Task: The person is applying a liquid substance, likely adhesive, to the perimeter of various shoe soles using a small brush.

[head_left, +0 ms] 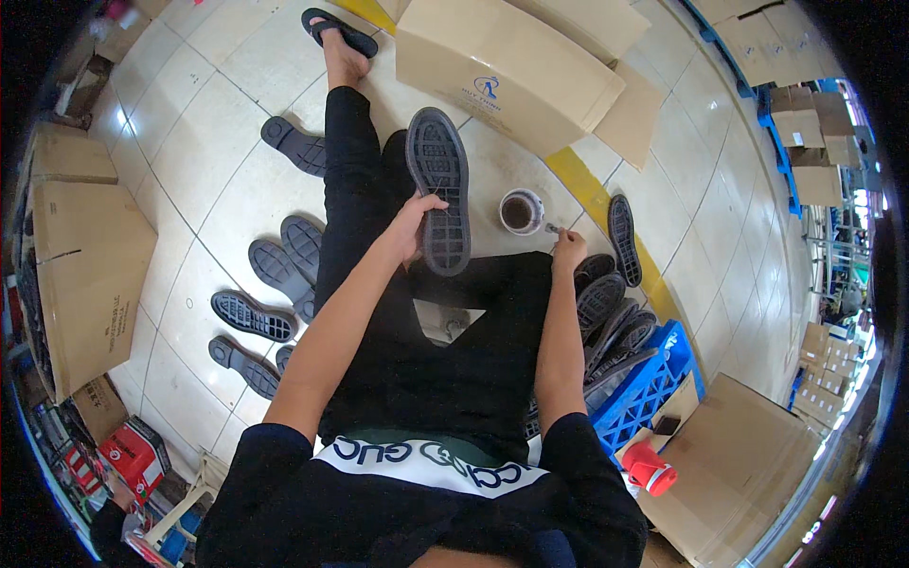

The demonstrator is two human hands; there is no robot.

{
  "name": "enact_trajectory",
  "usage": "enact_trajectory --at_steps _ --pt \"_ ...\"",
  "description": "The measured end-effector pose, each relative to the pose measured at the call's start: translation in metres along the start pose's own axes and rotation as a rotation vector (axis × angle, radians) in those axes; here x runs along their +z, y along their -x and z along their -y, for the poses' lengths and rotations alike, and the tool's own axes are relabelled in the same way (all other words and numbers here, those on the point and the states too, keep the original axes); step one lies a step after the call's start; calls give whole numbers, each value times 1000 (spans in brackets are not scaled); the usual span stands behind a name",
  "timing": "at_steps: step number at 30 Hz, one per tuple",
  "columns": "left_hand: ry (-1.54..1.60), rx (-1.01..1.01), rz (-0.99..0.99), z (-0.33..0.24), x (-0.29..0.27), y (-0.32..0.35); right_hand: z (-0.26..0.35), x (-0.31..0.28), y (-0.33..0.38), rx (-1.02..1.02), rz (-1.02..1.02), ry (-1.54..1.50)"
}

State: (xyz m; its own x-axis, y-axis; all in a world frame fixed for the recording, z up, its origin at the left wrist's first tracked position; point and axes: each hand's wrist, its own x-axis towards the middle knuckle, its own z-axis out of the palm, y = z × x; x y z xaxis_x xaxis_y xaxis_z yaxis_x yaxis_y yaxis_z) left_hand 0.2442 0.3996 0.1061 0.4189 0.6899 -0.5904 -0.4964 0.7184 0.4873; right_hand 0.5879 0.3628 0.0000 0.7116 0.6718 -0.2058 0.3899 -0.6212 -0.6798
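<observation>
Gripping the black shoe sole [441, 189] lengthwise away, tread up, left hand [409, 227] closed; right hand [568, 250] pinches a brush [551, 228] beside the cup [521, 211].

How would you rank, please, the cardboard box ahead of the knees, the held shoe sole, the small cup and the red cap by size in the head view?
1. Cardboard box, clearly largest.
2. Shoe sole, held in the left hand.
3. Small cup and red cap: they look alike, and the cap's nearness to the camera makes ranking unsure.
</observation>
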Motion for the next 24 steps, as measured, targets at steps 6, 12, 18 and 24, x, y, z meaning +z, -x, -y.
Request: enact_trajectory --at_steps 6,12,18,24 --pt "18 -53 172 -4 7 7 40 -11 19 -529 -200 -326" --pt "33 -155 335 -9 21 22 36 4 16 -644 -221 -45" --pt "-9 -96 407 -1 26 34 44 -21 9 -36 -151 -1004" --pt "-183 -99 468 14 25 37 131 -68 106 215 425 -1395"
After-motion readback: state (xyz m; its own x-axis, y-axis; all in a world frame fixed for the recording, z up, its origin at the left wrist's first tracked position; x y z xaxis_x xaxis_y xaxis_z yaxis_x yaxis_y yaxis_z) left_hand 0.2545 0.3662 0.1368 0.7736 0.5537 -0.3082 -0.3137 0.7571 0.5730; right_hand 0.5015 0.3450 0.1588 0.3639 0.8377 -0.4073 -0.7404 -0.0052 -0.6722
